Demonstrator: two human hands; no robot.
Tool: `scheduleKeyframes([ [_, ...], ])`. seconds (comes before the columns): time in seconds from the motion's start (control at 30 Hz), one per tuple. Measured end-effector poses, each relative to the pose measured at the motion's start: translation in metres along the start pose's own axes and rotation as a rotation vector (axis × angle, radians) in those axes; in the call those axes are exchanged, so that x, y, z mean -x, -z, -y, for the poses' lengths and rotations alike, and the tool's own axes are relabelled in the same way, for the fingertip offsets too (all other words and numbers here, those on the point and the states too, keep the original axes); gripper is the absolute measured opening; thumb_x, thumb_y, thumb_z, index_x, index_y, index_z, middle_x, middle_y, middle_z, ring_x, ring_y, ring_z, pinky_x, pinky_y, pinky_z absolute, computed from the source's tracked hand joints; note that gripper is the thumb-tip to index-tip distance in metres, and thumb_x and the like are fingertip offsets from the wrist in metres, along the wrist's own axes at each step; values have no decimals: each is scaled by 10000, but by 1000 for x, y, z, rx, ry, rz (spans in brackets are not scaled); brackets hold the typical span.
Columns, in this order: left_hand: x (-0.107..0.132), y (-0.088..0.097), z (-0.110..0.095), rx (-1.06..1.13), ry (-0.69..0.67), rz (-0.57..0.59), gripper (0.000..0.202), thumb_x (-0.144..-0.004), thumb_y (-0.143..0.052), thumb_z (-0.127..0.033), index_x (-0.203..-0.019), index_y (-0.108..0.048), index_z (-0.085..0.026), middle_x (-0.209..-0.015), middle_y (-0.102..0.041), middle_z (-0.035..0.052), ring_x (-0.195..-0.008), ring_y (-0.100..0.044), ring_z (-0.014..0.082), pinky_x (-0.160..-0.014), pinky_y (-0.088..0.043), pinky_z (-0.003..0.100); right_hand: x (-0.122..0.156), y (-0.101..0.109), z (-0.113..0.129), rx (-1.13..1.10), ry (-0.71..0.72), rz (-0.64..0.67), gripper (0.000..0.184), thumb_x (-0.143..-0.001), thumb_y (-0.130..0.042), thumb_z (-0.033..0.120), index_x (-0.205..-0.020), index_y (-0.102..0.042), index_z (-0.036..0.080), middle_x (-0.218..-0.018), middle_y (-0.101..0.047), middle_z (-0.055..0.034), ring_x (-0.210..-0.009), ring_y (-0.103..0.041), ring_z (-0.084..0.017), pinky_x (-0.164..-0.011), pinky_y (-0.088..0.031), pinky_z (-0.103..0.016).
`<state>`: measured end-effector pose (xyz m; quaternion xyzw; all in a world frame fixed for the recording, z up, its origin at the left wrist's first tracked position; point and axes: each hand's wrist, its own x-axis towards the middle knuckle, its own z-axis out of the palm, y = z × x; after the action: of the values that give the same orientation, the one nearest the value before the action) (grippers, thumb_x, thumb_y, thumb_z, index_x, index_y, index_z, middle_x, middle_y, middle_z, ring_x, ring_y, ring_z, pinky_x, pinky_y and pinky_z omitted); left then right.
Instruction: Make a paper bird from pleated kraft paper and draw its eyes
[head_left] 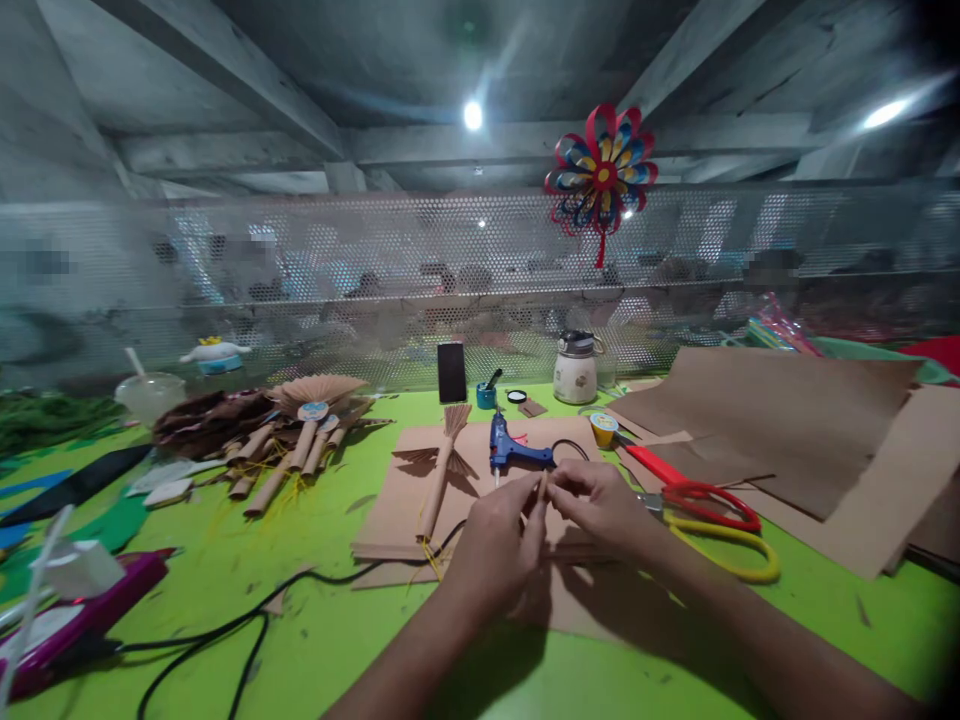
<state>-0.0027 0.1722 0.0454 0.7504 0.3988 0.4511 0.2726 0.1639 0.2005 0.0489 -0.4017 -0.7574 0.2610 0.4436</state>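
Observation:
My left hand (pixel 496 535) and my right hand (pixel 604 505) meet over a stack of brown kraft paper (pixel 375 515). Between their fingertips is a small narrow piece of brown paper (pixel 544 486), pinched from both sides and mostly covered. Just beyond lies a blue glue gun (pixel 517 452), its nozzle end partly hidden. Left of it, a rolled paper handle with a pleated fan top (pixel 439 478) rests on the stack, yellow thread at its lower end. By my right forearm are red-handled scissors (pixel 712 500) and yellow-handled scissors (pixel 731 545).
Paper fans with rolled handles (pixel 304 445) pile up on the left. A magenta power strip (pixel 127 600) and black cable (pixel 262 605) lie front left. Large brown sheets (pixel 772 420) cover the right. A phone (pixel 451 372), blue jar (pixel 486 396) and white bottle (pixel 575 372) stand behind.

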Motion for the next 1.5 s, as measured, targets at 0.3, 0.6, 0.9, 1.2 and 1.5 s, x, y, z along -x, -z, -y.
scheduleKeyframes([
  [0.3, -12, 2, 2, 712, 488, 125, 271, -723, -687, -363, -821, -545, -154, -727, -703, 86, -598, -675, 195, -490, -471, 245, -1, 7, 5, -402, -243, 197, 313, -776, -670, 452, -721, -637, 145, -622, -589, 0, -584, -565, -133, -589, -432, -267],
  [0.6, -9, 5, 0, 772, 477, 145, 263, -740, -704, -334, -827, -539, -148, -802, -725, 116, -678, -699, 207, -540, -492, 251, -2, 10, -4, -611, -227, 239, 214, -771, -712, 339, -769, -652, 134, -647, -608, 6, -609, -586, -124, -642, -441, -281],
  [0.9, -7, 0, -3, 758, 453, 136, 404, -673, -786, -354, -903, -536, -136, -886, -718, 134, -792, -703, 248, -577, -502, 276, -2, 10, -9, -749, -187, 209, 180, -812, -671, 275, -885, -689, 112, -711, -625, -27, -622, -539, -114, -638, -442, -274],
  [1.2, -7, -1, 1, 719, 474, 156, 433, -619, -824, -361, -882, -572, -127, -892, -723, 131, -766, -704, 239, -598, -524, 291, -1, 3, -2, -610, -187, 140, 362, -828, -633, 459, -689, -616, 125, -615, -578, -12, -566, -490, -108, -579, -384, -263],
  [1.5, -8, -3, 5, 618, 543, 187, 330, -628, -805, -346, -725, -566, -139, -686, -715, 82, -605, -665, 165, -540, -462, 239, -1, -1, -5, -435, -192, 13, 292, -735, -691, 379, -599, -556, 159, -555, -507, 33, -537, -438, -100, -542, -326, -256],
])
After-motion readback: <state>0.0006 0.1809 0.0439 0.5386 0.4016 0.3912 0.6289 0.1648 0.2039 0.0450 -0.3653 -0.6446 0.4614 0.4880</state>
